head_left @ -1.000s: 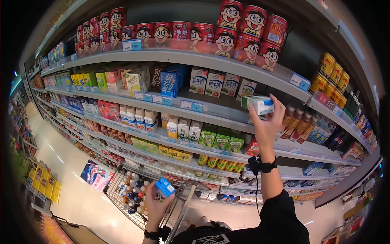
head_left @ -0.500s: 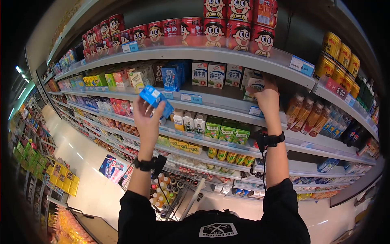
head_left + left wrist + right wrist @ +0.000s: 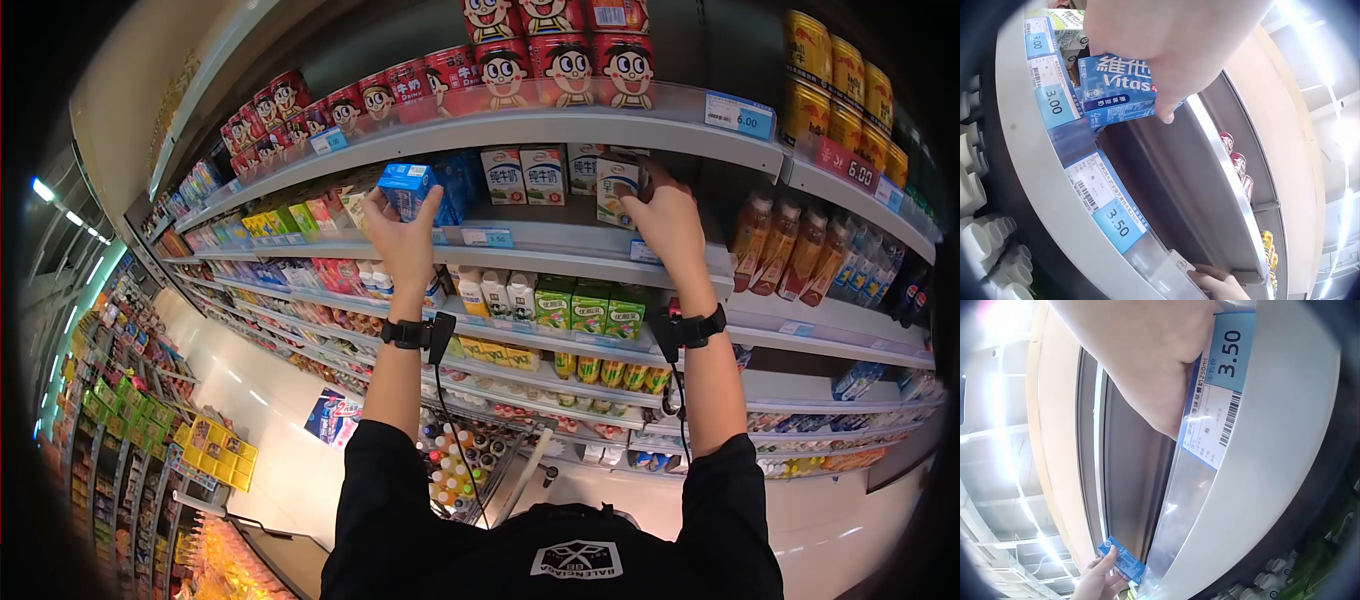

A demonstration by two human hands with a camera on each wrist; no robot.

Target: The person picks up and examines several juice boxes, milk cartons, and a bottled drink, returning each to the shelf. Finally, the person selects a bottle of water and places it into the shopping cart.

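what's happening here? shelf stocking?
A person stands at a supermarket drinks shelf, both arms raised to the second tier. The left hand holds a blue Vitas carton at the shelf's front edge, by the other blue cartons; the grip is fingers curled round its sides. The right hand rests on a white and green carton standing on the same tier. A trolley with bottles is behind, below the arms.

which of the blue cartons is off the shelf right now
The blue carton held up in the left hand; the other blue cartons stand on the shelf behind it.
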